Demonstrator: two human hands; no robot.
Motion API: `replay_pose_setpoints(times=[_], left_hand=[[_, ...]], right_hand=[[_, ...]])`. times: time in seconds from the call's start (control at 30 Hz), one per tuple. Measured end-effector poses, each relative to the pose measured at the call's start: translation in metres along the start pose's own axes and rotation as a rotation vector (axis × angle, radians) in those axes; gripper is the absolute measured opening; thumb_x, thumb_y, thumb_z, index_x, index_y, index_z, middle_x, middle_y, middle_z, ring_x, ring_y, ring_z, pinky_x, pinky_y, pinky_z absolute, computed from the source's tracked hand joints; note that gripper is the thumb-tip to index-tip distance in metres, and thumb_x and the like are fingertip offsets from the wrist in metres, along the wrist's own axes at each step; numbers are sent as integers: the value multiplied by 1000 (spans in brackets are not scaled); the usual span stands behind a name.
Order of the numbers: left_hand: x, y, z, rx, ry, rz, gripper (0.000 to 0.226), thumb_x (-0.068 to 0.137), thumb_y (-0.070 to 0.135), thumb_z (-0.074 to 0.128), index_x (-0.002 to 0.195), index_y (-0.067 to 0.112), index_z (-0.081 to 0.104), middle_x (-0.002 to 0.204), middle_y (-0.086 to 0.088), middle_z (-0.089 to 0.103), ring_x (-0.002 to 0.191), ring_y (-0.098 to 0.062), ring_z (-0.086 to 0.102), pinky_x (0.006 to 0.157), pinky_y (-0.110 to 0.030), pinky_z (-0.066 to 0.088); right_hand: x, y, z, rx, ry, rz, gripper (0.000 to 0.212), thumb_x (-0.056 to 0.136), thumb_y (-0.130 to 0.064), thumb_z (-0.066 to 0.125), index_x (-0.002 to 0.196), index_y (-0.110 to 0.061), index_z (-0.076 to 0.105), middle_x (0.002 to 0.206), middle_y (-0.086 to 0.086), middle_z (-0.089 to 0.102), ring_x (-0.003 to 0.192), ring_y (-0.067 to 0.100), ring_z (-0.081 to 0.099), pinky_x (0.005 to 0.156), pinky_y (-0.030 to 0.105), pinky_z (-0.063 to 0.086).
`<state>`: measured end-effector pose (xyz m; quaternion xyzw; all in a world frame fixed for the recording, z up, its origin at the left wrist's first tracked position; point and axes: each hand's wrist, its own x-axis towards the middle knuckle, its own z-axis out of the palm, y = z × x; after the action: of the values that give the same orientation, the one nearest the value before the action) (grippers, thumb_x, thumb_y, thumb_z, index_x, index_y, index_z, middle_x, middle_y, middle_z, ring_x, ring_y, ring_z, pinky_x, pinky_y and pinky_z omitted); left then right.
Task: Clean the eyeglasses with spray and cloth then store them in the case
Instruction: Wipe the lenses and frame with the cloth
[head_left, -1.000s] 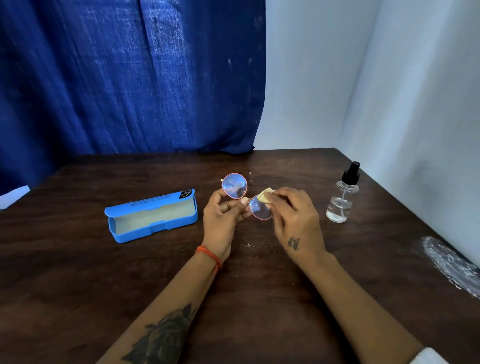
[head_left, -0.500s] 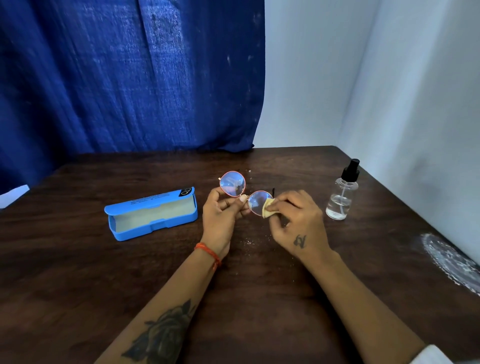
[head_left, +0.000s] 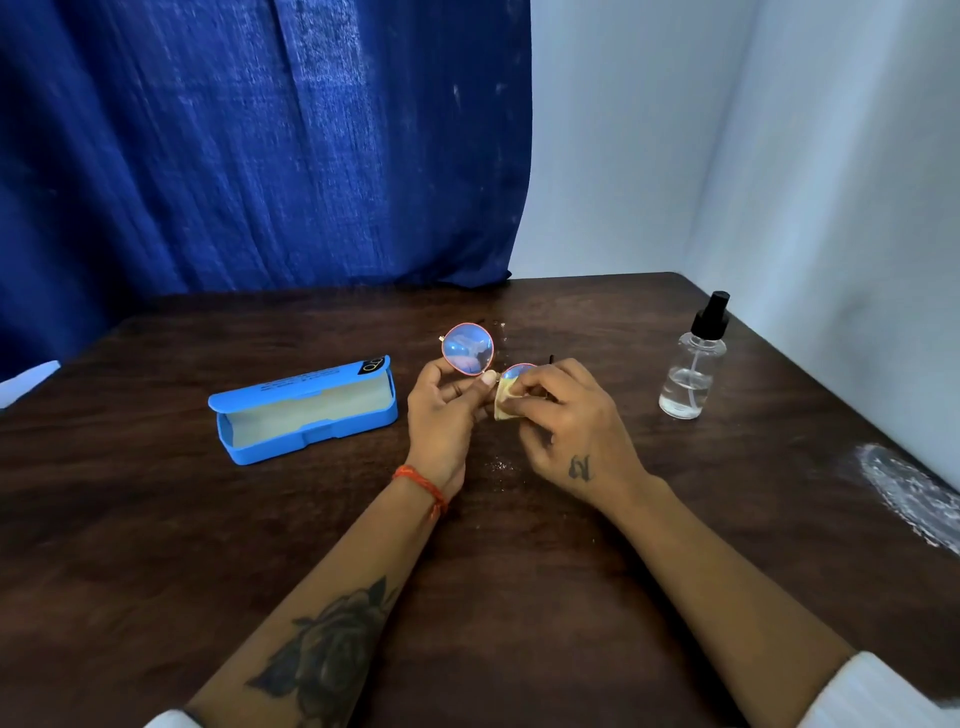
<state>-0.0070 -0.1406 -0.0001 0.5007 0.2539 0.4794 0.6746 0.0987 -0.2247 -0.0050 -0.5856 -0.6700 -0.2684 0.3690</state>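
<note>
Leftmost, resting on the dark wooden surface (head_left: 156, 519): a blue case (head_left: 304, 410), lid open, pale lining bare inside. Just right of it, the left hand (head_left: 441, 410), fingers (head_left: 485, 379) pinched on the bridge of the eyeglasses (head_left: 467, 349), lifted above the surface. Next, the right hand (head_left: 566, 421), fingers closed on a small yellow cloth (head_left: 505, 401), pressed against the right lens. Farther right, well apart, an upright spray bottle (head_left: 693, 364), part-filled with clear liquid.
</note>
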Motion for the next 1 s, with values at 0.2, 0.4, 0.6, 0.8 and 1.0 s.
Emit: replay_pose_setpoints(times=[0.2, 0.4, 0.6, 0.8, 1.0], left_hand=[[-3, 0, 3, 4, -55, 30, 19, 84, -5, 59, 88, 12, 52, 72, -8, 63, 59, -6, 65, 63, -20, 57], [-2, 2, 2, 23, -76, 53, 19, 84, -2, 59, 91, 14, 53, 76, -8, 64, 62, -6, 66, 64, -21, 56], [-1, 0, 2, 34, -78, 48, 19, 84, -2, 60, 92, 15, 53, 74, -4, 67, 62, -7, 67, 62, -22, 55], [-1, 2, 0, 67, -55, 41, 21, 83, -2, 60, 90, 16, 52, 78, -7, 66, 59, -5, 65, 57, -22, 55], [-2, 2, 0, 91, -91, 58, 18, 84, 0, 60, 91, 14, 52, 77, -10, 64, 57, -6, 65, 62, -19, 56]], right_hand=[[1, 5, -7, 19, 110, 86, 20, 52, 6, 66, 56, -13, 70, 66, 0, 64, 61, 23, 56, 59, 26, 44], [2, 9, -11, -10, 244, 157, 18, 59, 8, 61, 64, -6, 71, 71, 5, 66, 66, 24, 57, 66, 23, 45], [0, 2, -3, -54, 118, 45, 17, 80, -5, 63, 94, -4, 73, 95, 12, 64, 88, 26, 55, 81, 23, 44], [-1, 4, -3, -13, 3, -66, 14, 69, -1, 74, 79, -11, 75, 88, 5, 67, 81, 25, 57, 78, 19, 40], [-1, 8, -14, 83, 15, 39, 19, 56, 1, 65, 62, -14, 73, 72, -2, 68, 67, 21, 60, 68, 22, 45]])
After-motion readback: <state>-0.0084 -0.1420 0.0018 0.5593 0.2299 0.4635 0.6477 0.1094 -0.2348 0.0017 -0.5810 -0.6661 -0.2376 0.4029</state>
